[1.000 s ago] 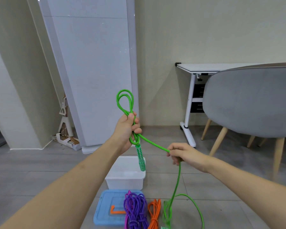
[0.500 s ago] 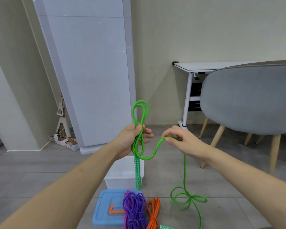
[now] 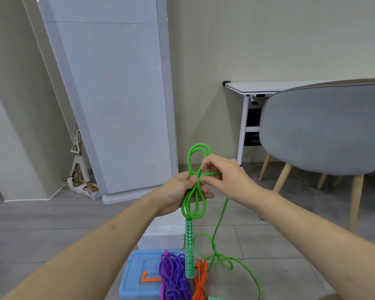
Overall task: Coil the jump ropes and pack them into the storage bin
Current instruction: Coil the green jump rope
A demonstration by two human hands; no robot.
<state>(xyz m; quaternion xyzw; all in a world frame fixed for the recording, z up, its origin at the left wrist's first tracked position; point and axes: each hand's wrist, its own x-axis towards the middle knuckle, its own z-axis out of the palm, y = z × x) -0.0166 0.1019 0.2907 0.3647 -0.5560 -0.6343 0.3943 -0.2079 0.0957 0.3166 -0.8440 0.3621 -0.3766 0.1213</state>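
Green braided jump rope (image 3: 194,192), looped above and below the left hand (image 3: 178,192), gripped at the crossing. Patterned green-and-white handle (image 3: 189,249) hung straight down. Right hand (image 3: 226,177) pinched a strand just beside the loops; slack trailed to the floor (image 3: 279,245). Near, purple rope (image 3: 174,276) and orange rope (image 3: 200,278) bundled beside blue lid (image 3: 136,276); white storage bin (image 3: 162,236) just beyond.

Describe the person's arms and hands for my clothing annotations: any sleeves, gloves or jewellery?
Both forearms are bare right up to the bottom edge of the head view, with no sleeve showing. The left hand and the right hand wear no gloves, and no watch, ring or bracelet shows on either wrist or on the fingers.
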